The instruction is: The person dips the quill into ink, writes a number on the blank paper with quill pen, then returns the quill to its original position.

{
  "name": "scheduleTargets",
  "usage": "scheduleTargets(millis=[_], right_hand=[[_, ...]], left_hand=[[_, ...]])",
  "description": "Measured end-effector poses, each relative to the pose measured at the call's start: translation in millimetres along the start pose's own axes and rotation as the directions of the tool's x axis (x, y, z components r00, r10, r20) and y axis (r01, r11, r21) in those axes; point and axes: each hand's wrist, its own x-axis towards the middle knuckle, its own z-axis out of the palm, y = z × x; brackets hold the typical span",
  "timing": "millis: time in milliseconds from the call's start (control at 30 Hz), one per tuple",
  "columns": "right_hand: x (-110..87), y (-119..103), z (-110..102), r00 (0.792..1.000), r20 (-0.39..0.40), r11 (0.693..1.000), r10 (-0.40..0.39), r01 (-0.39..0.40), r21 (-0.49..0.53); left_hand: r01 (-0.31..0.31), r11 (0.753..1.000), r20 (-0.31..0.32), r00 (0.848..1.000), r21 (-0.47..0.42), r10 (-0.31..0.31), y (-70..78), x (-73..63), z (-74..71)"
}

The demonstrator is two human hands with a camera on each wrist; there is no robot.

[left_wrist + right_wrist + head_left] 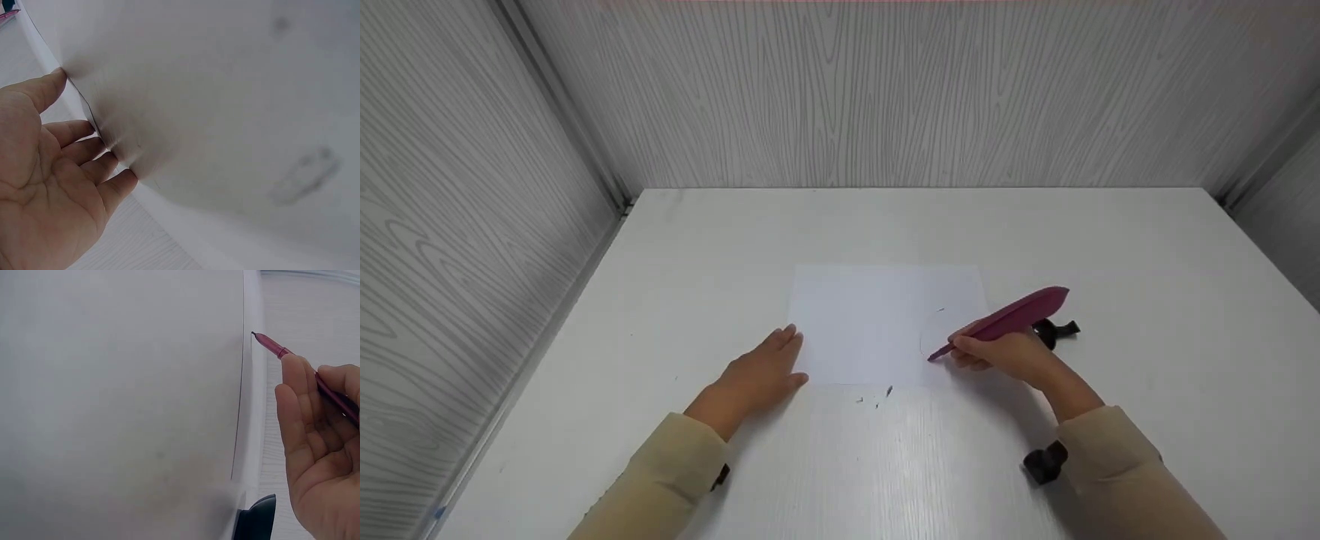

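Note:
A sheet of white paper lies on the white table. Fingertips of my left hand rest on its left edge, the fingers fairly straight and the thumb spread apart; the palm shows in the left wrist view. Between thumb and fingers, my right hand pinches a magenta feather-shaped pen over the paper's right part. The pen's tip points down and left, at or close to the sheet. A faint curved line and a short dark mark show beside it.
Behind the right hand stands a small black object, partly hidden. Small dark specks lie just below the paper's near edge. A black device sits under the right sleeve. Grey wood-patterned panels border the table.

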Motion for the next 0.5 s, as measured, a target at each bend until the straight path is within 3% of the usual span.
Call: scheduleTargets(millis=[333, 500], right_hand=[[-9.7, 2, -10, 1.0, 0.005, 1.0, 0.016, -0.015, -0.027], [-12.8, 5, -15, 1.0, 0.009, 1.0, -0.006, 0.006, 0.006]], left_hand=[[-0.004, 1.0, 0.005, 1.0, 0.005, 0.004, 0.1, 0.7, 0.1], [-0.002, 1.0, 0.006, 1.0, 0.004, 0.002, 0.3, 1.1, -0.1]])
